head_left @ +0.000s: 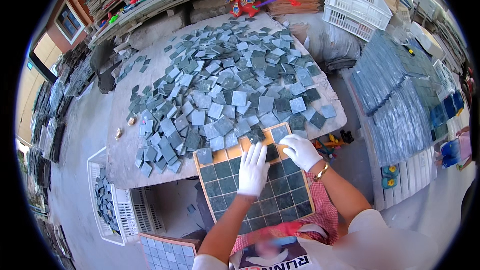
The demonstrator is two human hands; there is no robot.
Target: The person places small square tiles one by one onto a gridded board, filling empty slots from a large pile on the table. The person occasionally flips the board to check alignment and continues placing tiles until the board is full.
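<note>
A wooden-edged grid tray (197,162) leans against the near edge of the table, most of its cells filled with dark green square stone tiles (285,200). My left hand (253,171), in a white glove, lies over the tray with its fingers stretched toward the top row. At the tray's upper right my right hand (301,153), also gloved, has its fingers bent together beside a grey tile (279,133) in the corner cell. Whatever its fingertips hold is hidden. Bare wood shows in part of the top row, and another tile (204,155) sits at the upper left corner.
Loose stone tiles (241,98) are heaped across the table (120,135). A white crate (131,215) with tiles stands below left, near a second tile panel (167,254). Wrapped tile stacks (395,115) rest on a pallet at right. A red toy (244,5) lies behind.
</note>
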